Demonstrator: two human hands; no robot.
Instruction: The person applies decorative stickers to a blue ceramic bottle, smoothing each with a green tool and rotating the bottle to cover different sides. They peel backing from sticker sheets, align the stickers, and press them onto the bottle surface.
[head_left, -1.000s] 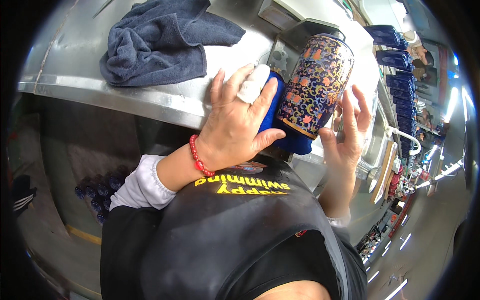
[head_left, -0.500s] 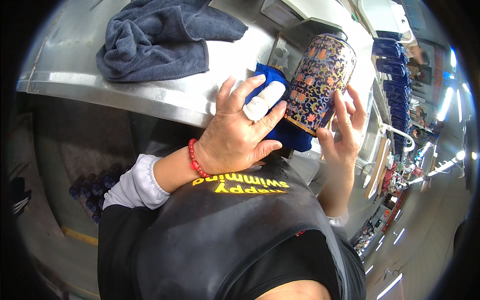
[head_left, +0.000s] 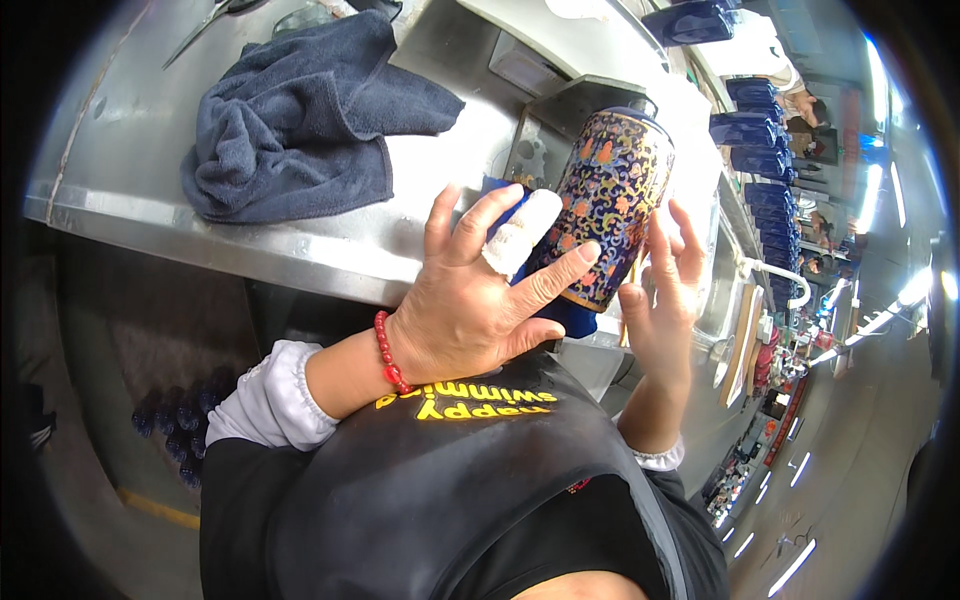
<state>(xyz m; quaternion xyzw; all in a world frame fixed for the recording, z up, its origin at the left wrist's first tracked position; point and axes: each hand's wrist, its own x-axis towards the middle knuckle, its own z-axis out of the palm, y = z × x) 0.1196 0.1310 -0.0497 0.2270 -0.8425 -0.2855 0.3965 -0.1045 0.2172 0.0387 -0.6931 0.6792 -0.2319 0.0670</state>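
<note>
A dark blue vase (head_left: pixel 612 195) with a dense pattern of orange and yellow flowers and scrolls lies tilted on a metal support (head_left: pixel 540 145) and a blue cloth (head_left: pixel 580 321). From its left side my left hand (head_left: pixel 480 285) reaches over with fingers spread, one wrapped in white bandage (head_left: pixel 522 235), a fingertip resting on the vase near its lower end. A red bead bracelet (head_left: pixel 386 350) circles that wrist. My right hand (head_left: pixel 665 290) is at the vase's right side, fingers apart and slightly curled; whether they touch it I cannot tell.
A crumpled grey towel (head_left: pixel 290 130) lies on the metal worktop (head_left: pixel 240 235) to the left, with dark scissors (head_left: pixel 215 20) behind it. Several blue vases (head_left: pixel 765 160) line the right side. More dark bottle-like items (head_left: pixel 185 420) stand below the bench. A white curved pipe (head_left: pixel 785 275) is at right.
The view has shifted, so the vase and towel sit lower and further left. My left finger now reaches over the vase's patterned surface. My right fingers have drawn slightly away from its side.
</note>
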